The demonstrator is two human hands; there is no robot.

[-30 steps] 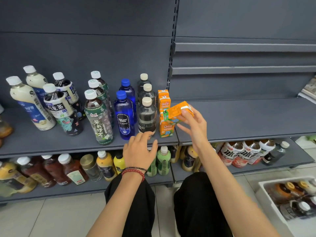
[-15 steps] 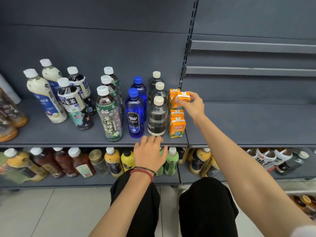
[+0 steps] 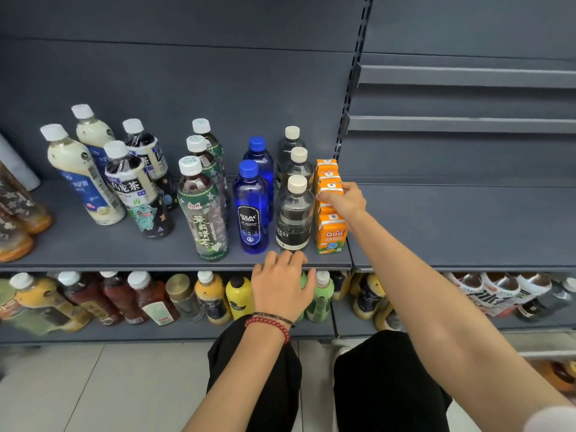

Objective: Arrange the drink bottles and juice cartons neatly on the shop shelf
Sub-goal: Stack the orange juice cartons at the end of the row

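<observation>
Up on the grey shelf (image 3: pixel 124 251), the right hand (image 3: pixel 344 202) grips an orange Qoo juice carton (image 3: pixel 331 189) within the carton row beside the clear soda bottles (image 3: pixel 294 213). Lower down, the left hand (image 3: pixel 280 286) rests released, fingers spread, at the shelf edge.

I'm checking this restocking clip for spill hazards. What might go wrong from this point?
The right hand holds an orange juice carton on a stack of cartons; it may sit crooked and topple the stack. The front carton and the clear soda bottle stand near the shelf edge, where the left hand rests; a nudge might tip them off.
</observation>
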